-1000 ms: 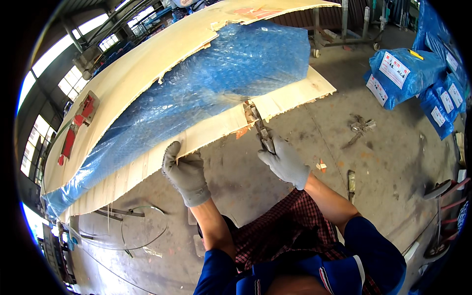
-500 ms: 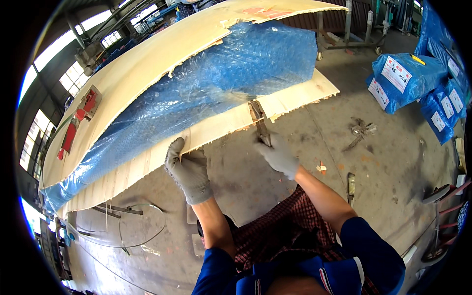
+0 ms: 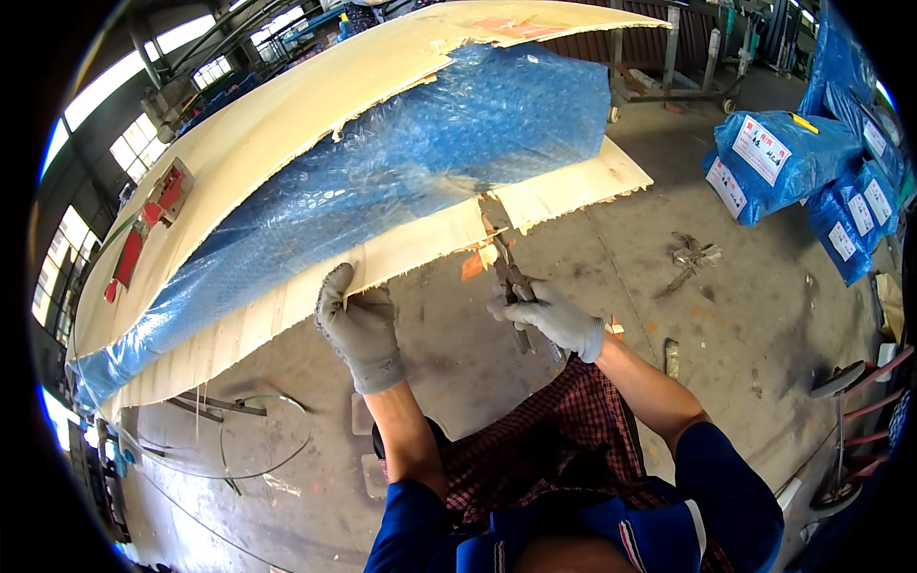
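Observation:
A bundle in blue bubble wrap (image 3: 458, 134) lies between an upper plywood sheet (image 3: 277, 134) and a lower plywood board (image 3: 415, 253) with a splintered front edge. My left hand (image 3: 361, 329), in a grey work glove, is closed on that edge. To its right, my gloved right hand (image 3: 552, 315) grips dark, worn pliers (image 3: 506, 267) with the handles spread apart. Their jaws are at a broken notch in the board's edge. Beside them, a splintered wood piece (image 3: 476, 264) shows below the edge; I cannot tell whether it is loose.
A red-and-grey strapping tool (image 3: 162, 205) rests on the upper sheet at left. Blue-wrapped parcels (image 3: 778, 158) are stacked at right. On the concrete floor lie a knot of scraps (image 3: 693, 256) and a curved strap (image 3: 277, 473). A wheeled cart (image 3: 845, 430) stands at lower right.
The pliers' handles have spread and my right hand has shifted slightly right and down. A splintered piece now shows beside the jaws. My left hand keeps its hold on the board.

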Tool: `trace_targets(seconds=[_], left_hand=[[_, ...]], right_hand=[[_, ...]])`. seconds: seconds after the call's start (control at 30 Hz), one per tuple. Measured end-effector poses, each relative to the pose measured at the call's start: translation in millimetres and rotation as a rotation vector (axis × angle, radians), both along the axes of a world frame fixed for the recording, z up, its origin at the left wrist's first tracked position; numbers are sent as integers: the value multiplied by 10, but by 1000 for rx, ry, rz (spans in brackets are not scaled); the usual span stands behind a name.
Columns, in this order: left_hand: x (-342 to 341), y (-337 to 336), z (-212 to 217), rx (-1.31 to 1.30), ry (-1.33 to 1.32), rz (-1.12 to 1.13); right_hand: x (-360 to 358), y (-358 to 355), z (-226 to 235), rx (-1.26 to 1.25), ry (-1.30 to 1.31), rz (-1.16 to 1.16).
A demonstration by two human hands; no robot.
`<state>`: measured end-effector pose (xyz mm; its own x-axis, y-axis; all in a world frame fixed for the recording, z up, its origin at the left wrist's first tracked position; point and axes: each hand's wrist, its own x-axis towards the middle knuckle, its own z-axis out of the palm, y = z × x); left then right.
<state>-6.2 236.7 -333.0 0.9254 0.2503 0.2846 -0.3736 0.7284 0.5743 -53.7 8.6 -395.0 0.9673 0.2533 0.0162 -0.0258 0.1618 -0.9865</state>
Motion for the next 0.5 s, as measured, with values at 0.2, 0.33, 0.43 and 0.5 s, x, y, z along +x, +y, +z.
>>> trace_targets(seconds=[0.2, 0.33, 0.43, 0.5], left_hand=[[-14, -53, 0, 2, 27, 38], [9, -17, -42, -8, 26, 19], [44, 30, -96, -23, 39, 14], [40, 37, -109, -19, 37, 1]], right_hand=[[222, -82, -30, -217, -105, -137], [266, -112, -32, -360, -244, -240], [239, -92, -20, -458, -245, -272], [226, -90, 24, -460, -230, -229]])
